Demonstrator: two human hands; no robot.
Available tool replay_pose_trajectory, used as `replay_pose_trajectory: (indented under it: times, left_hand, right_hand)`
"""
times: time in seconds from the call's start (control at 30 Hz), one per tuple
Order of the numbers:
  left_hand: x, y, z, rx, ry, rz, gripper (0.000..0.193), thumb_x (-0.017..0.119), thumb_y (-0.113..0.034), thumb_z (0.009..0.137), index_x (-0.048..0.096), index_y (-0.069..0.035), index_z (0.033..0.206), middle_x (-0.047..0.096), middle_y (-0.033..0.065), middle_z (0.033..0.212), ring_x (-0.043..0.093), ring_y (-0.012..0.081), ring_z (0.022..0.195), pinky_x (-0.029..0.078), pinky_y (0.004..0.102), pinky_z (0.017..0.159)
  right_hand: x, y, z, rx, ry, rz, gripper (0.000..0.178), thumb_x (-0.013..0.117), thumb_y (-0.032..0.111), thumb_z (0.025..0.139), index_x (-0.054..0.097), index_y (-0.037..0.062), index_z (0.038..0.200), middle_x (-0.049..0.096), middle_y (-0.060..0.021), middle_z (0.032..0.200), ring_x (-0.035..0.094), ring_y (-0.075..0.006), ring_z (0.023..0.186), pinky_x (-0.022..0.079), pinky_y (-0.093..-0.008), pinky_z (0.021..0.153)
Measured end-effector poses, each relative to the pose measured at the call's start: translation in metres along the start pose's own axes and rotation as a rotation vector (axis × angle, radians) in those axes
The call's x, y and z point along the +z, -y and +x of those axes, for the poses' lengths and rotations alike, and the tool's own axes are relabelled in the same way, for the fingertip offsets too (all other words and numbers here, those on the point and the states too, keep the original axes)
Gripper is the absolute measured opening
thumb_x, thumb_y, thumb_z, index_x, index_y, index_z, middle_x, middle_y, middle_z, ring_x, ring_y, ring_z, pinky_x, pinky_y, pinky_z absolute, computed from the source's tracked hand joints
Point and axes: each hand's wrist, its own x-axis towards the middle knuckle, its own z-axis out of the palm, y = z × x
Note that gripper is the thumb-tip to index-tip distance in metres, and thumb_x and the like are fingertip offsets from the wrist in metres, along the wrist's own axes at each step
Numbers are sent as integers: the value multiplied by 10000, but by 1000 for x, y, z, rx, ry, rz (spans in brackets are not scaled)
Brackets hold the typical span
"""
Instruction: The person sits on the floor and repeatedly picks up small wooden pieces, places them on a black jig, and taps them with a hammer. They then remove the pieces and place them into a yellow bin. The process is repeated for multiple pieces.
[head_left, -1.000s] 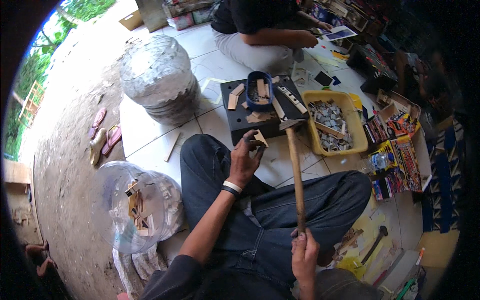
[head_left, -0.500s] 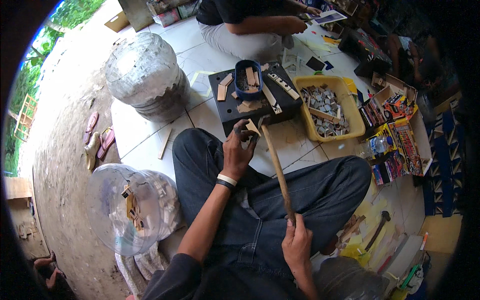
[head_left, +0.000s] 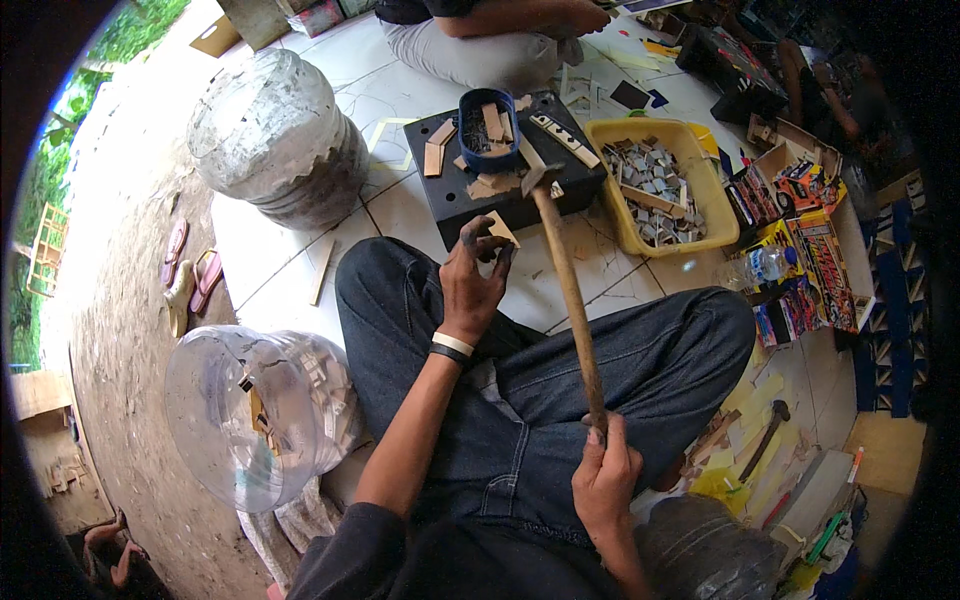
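In my right hand (head_left: 607,475) is the lower end of the wooden handle of a hammer (head_left: 567,290). Its metal head is raised over the near edge of a black block (head_left: 455,212). My left hand (head_left: 472,285) pinches a small flat wooden piece (head_left: 502,230) between thumb and fingers, just in front of that block. On the block stands a blue oval tub (head_left: 487,164) holding wood pieces and small dark bits, which I cannot make out singly. Loose wooden pieces (head_left: 433,160) lie left of the tub, and a strip with dark marks (head_left: 565,140) lies to its right.
A yellow basin (head_left: 627,238) of small grey pieces stands right of the block. To the left are a large scuffed plastic container (head_left: 270,140) and a clear one (head_left: 205,420) with wood pieces. Another person (head_left: 460,45) sits opposite. A second hammer (head_left: 765,440) lies at lower right.
The hammer's head has risen away from the wooden piece and moved slightly right, over the block. My left hand keeps hold of the piece. The whole view has shifted a little.
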Motion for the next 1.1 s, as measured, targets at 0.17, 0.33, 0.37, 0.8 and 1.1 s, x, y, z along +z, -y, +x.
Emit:
replay_pose_trajectory:
  times: [0.17, 0.33, 0.37, 0.8, 1.1]
  left_hand:
    - [2, 2, -3, 14, -25, 7, 531, 812, -17, 843, 548, -102, 1295, 784, 112, 1022, 779, 246, 936, 604, 351, 787]
    - [3, 1, -3, -10, -26, 0, 513, 815, -10, 838, 559, -97, 1273, 788, 117, 1036, 783, 237, 974, 604, 345, 806]
    - [4, 1, -4, 2, -29, 0, 510, 815, -10, 838, 559, -94, 1271, 788, 118, 1036, 783, 237, 977, 605, 345, 808]
    - [9, 11, -5, 84, -73, -18, 483, 789, 21, 827, 568, -47, 1251, 768, 123, 994, 759, 270, 865, 600, 359, 764]
    - [9, 24, -9, 180, -63, -27, 354, 727, 13, 814, 683, -61, 1158, 700, 178, 1011, 698, 372, 946, 582, 435, 793]
  right_hand:
    - [14, -1, -2, 46, 67, -33, 167, 512, 156, 1082, 574, 2, 1093, 640, -216, 710, 682, -375, 613, 471, -449, 530]
    - [8, -1, 2, 128, 111, -38, 190, 491, 159, 1095, 585, -1, 1055, 599, -209, 659, 678, -348, 586, 458, -426, 522]
    - [8, 0, 2, 88, 60, -3, 195, 491, 159, 1095, 589, -6, 1060, 597, -208, 656, 679, -346, 586, 457, -427, 520]
    - [12, -2, -1, 144, 107, -62, 157, 521, 128, 1072, 574, -19, 1067, 626, -250, 691, 681, -428, 645, 450, -472, 531]
    - [22, -2, -5, 314, 206, -334, 267, 520, 224, 1082, 530, 21, 1256, 662, -328, 865, 653, -532, 854, 488, -593, 723]
